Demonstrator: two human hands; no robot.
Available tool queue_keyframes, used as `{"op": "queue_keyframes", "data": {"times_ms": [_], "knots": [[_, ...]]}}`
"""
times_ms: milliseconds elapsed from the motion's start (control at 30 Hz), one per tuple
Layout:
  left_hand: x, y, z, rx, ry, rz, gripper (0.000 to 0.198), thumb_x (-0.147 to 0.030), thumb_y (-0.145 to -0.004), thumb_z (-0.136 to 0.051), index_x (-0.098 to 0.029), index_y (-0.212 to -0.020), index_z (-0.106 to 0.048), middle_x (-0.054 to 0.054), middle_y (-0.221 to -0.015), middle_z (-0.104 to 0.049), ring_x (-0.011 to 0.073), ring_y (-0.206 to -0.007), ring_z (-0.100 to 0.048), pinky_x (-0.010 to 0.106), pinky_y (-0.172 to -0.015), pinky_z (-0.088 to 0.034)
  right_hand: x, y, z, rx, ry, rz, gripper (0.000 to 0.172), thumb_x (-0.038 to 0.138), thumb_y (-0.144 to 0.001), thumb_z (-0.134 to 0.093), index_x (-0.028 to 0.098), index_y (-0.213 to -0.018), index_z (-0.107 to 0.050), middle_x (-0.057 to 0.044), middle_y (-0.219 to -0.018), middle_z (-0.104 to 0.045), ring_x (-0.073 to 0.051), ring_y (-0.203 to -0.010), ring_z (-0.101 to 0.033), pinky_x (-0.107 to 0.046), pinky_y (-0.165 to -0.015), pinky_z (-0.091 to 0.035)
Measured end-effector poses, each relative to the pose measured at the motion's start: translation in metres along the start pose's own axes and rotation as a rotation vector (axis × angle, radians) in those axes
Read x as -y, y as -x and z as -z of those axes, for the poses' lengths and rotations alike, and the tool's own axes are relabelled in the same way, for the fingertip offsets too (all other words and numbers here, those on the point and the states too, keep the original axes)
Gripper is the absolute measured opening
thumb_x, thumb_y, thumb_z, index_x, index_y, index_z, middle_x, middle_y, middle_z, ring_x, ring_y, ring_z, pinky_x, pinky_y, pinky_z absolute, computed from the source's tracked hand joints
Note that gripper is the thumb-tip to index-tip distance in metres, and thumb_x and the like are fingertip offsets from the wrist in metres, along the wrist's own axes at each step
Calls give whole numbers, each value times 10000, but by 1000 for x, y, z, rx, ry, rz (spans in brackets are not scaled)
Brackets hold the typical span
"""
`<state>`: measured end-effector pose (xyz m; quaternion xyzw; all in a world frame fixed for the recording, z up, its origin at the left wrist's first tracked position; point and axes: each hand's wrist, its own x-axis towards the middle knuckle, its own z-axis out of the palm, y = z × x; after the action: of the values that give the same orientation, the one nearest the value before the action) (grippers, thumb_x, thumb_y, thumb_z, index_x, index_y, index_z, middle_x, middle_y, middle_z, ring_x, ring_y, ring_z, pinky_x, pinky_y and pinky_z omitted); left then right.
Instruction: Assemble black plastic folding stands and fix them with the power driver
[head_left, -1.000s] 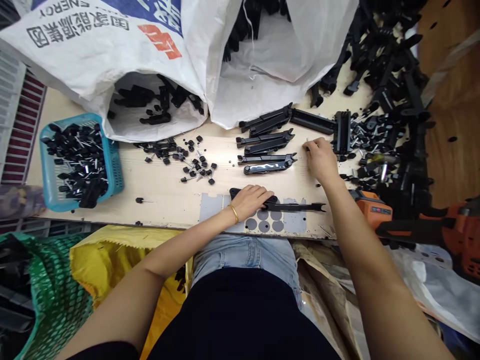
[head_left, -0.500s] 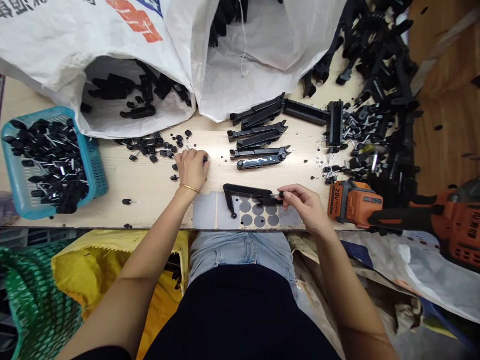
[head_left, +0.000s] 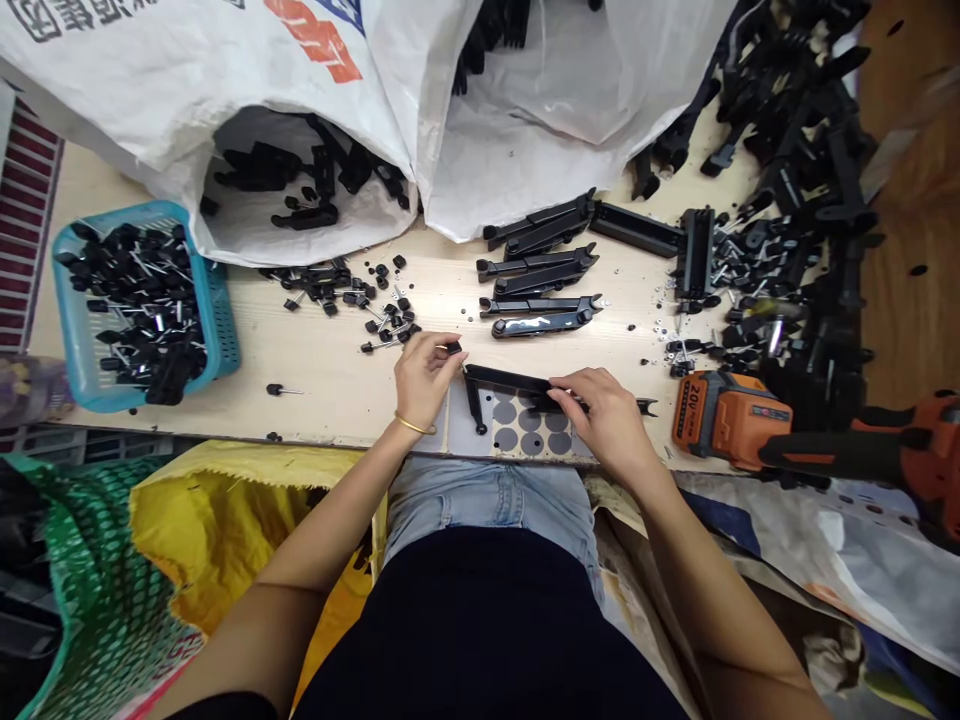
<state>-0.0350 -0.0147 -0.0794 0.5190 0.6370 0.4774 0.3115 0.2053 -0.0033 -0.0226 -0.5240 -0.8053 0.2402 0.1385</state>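
Observation:
My left hand [head_left: 421, 378] pinches a small black-headed screw [head_left: 454, 348] and holds it at the left end of a long black plastic bracket [head_left: 504, 381]. That bracket lies on a grey plate with round holes [head_left: 525, 432] at the table's near edge. My right hand [head_left: 606, 412] is closed over the bracket's right part and presses it down. Loose black screws [head_left: 386, 325] are scattered just beyond my left hand. Several assembled black brackets [head_left: 540, 268] lie in a row farther back.
A blue basket of black screws [head_left: 142, 305] stands at the left. Two white sacks [head_left: 390, 110] holding black parts lie open at the back. A heap of black parts [head_left: 780, 200] fills the right. An orange cordless drill [head_left: 795, 430] rests at the near right.
My left hand came back from the loose screws with one pinched and brought it to the bracket's left end. My right hand slid over the bracket and holds it down.

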Motion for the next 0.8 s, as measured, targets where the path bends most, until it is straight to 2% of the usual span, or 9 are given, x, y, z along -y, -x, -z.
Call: {"op": "queue_keyframes", "data": {"times_ms": [167,267,333,433,500,633,800], "knots": [[12,3,-6,-77,-87,-118,210,-327,-836,-644,-178,-982,-620,26,-937,-538,83,-724,-584,210,-659,-564,-7,2,-7,-96,-13,-30,247,313,-926,-468,181,-936,-677,-85,-870,-688,-225,-853,-613,-354,-759,-492],[13,5,-5,-105,-229,-278,181,-313,-868,-608,-178,-988,-613,44,-912,-564,115,-785,-600,236,-690,-563,-6,6,-10,-119,-58,-13,246,330,-931,-465,203,-957,-674,-82,-878,-681,-219,-853,-612,-353,-764,-498],[16,6,-3,-69,-354,-421,146,-296,-881,-591,-189,-978,-612,50,-884,-591,137,-823,-615,268,-736,-561,-3,10,-11,-142,-63,-6,247,327,-930,-465,206,-970,-676,-90,-877,-678,-226,-850,-607,-369,-768,-503],[21,8,2,81,-420,-600,86,-267,-890,-575,-219,-957,-600,33,-871,-615,132,-819,-634,263,-738,-558,0,14,-12,-115,-108,26,236,321,-918,-490,203,-992,-681,-96,-885,-679,-227,-849,-608,-380,-776,-514],[22,7,4,140,-379,-629,67,-244,-891,-571,-229,-955,-588,24,-883,-619,121,-813,-636,247,-726,-551,-1,13,-11,-132,-156,-5,225,320,-913,-502,207,-978,-685,-88,-892,-684,-216,-849,-622,-369,-783,-516],[18,3,6,93,-348,-575,87,-233,-879,-590,-221,-964,-576,33,-870,-612,130,-792,-626,271,-742,-536,-13,7,-11,-201,-268,-182,222,332,-905,-509,214,-932,-695,-66,-905,-699,-196,-830,-643,-340,-767,-508],[12,-1,6,78,-398,-647,101,-218,-877,-588,-209,-971,-556,40,-857,-603,141,-792,-617,285,-734,-537,-23,7,-13,-237,-368,-266,223,338,-888,-534,193,-926,-699,-58,-877,-703,-178,-766,-642,-328,-720,-514]]}}
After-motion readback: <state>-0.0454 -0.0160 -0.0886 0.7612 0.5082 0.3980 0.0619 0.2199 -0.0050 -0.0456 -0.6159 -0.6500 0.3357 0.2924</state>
